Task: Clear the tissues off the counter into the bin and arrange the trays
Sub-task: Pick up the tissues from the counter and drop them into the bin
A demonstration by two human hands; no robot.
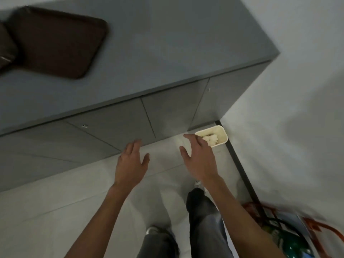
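A small cream bin (222, 132) stands on the floor in the corner beside the grey counter (158, 53), with crumpled white tissues (211, 140) inside it. My right hand (200, 159) hovers just left of the bin, fingers spread and holding nothing. My left hand (132, 162) is held out beside it in front of the cabinet doors, also spread and holding nothing. A dark brown tray (57, 41) lies on the counter at the far left, and a second brown tray (5, 45) overlaps its left edge, cut off by the frame.
White walls close the corner on the right. A black skirting strip (240, 164) runs along the floor by the wall. An orange frame with a green object (290, 239) sits at the lower right. My legs and shoes show below on the pale tiled floor.
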